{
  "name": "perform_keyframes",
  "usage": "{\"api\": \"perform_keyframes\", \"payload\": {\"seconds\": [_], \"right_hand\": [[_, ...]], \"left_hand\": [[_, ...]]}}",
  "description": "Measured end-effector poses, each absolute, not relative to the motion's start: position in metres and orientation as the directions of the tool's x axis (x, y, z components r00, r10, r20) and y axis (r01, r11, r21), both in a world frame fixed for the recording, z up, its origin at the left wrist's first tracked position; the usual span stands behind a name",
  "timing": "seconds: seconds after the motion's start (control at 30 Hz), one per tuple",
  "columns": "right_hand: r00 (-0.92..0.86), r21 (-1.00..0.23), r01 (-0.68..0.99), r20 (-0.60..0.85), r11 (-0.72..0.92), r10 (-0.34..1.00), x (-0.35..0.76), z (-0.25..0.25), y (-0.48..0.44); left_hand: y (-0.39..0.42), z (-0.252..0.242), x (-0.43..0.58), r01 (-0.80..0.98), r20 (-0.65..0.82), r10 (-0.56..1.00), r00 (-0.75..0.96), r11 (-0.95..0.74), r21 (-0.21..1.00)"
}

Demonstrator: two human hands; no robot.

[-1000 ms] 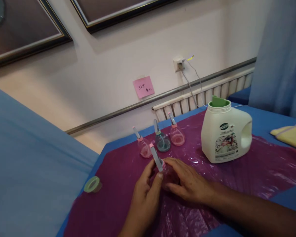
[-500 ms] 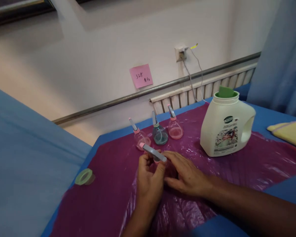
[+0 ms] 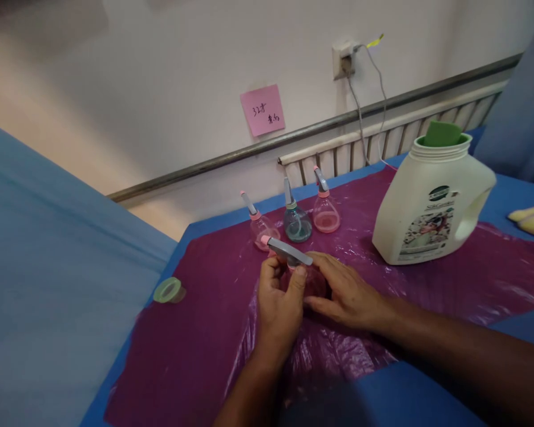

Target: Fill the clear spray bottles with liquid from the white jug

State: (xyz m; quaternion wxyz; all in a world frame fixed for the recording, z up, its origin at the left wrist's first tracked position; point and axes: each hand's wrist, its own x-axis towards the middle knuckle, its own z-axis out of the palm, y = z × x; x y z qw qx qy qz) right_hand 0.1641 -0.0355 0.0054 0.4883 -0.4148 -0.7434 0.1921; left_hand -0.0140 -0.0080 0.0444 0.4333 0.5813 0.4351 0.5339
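Note:
My left hand [image 3: 279, 305] pinches the grey nozzle cap [image 3: 289, 253] with its pink tip, which lies tilted to the left on top of a small clear flask. My right hand [image 3: 345, 292] wraps around the body of that small flask [image 3: 314, 283], pressing it on the magenta plastic sheet [image 3: 196, 356]. Just behind the hands stand three similar small flasks: a pink one [image 3: 258, 228], a teal one [image 3: 296, 222] and another pink one [image 3: 325, 216].
A large white detergent jug [image 3: 431, 204] with a green open spout stands at the right. A green cap [image 3: 169, 290] lies at the sheet's left edge. A yellow cloth [image 3: 531, 220] sits far right. Blue fabric [image 3: 48, 284] rises at the left; wall, socket and pink note behind.
The nozzle cap has tipped from nearly upright to lying leftward in my left fingers. The view has dropped and shifted, so the objects sit higher in the picture.

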Motion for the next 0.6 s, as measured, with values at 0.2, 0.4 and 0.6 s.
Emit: {"api": "perform_keyframes", "payload": {"seconds": [0.2,0.4,0.6], "right_hand": [[-0.183,-0.667,0.444,0.586,0.598,0.79,0.165,0.006,-0.036],[-0.189,-0.693,0.427,0.561,0.582,0.806,0.165,0.007,-0.036],[-0.18,-0.706,0.426,0.547,0.566,0.818,0.165,0.006,-0.036]], "left_hand": [[-0.012,0.051,-0.016,0.063,0.289,0.937,0.195,-0.306,0.95],[-0.009,0.044,-0.011,0.019,0.251,0.966,0.057,-0.252,0.967],[-0.016,0.058,-0.014,0.07,0.286,0.939,0.191,-0.304,0.95]]}}
